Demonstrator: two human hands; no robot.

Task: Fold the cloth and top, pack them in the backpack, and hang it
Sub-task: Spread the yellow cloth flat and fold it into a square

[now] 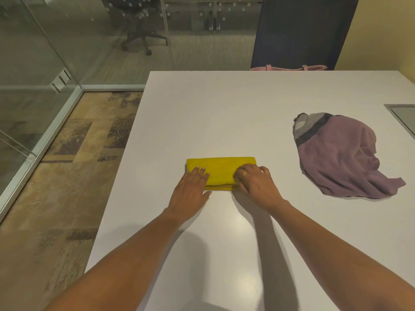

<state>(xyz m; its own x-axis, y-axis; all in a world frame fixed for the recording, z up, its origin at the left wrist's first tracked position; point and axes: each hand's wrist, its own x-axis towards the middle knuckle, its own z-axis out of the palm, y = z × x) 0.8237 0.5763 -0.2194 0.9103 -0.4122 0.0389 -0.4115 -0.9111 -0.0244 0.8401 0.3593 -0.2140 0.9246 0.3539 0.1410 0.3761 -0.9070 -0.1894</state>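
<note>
Grip: left hand [190,189] presses flat on the folded yellow cloth [221,170] on the tabletop [224,108]; right hand [256,185] curls over its end, pinch unconfirmed. Purple top [336,156] lies unfolded; packing and hanging remain.

We have a single view, from a wide-angle camera worn on the person's head. It faces forward and steeply down over a white table [224,104]. It is close: both forearms enter from the bottom edge, and the left hand [190,189] and right hand [256,185] meet at the yellow cloth [220,170] just below the picture's centre. The table's far edge lies in the upper third. A glass wall [33,86] fills the left side. No second view overlaps it.
</note>
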